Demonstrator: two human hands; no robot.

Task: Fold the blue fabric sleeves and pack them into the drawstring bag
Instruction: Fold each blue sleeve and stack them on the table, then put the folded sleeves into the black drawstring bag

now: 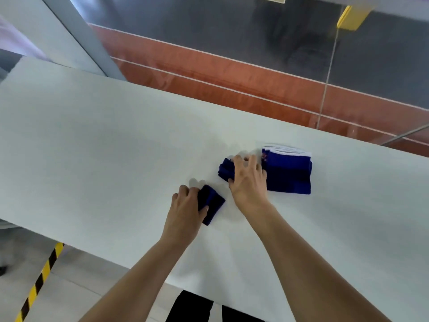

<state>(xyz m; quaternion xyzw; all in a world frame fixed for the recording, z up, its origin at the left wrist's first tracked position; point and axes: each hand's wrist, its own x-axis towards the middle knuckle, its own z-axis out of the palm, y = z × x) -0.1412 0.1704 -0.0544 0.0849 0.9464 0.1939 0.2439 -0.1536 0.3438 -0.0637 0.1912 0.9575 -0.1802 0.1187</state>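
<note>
**2 hands on folded blue sleeves, white table**

Left hand [185, 206]: fingers curled over the far edge of a small folded blue sleeve [212, 205], thumb laid on its top face; the piece was held in a narrow grip and lay on the table near the front edge.

Right hand [247, 175]: fingers spread and bent, pressed down on a second folded blue sleeve [225, 169], thumb against its near side. Whether the fingers closed around the cloth could not be told.

Flat blue fabric item with white trim [289, 173]: lay just right of the right hand, touching or nearly touching it, darker band across the middle, white edge on the far side, a small reddish mark at its left corner. Whether this was the drawstring bag could not be told.

Surface: white table [92, 147], plain, matte, set at an angle across the view.

Room: red-brown floor strip with white lines [220, 73] beyond the table, grey floor farther back, a yellow object [350, 17] at top right, black-and-yellow hazard tape [39, 282] on the pale floor at lower left.

Cloth: deep blue, compactly folded, 2 pieces well apart from each other.
</note>
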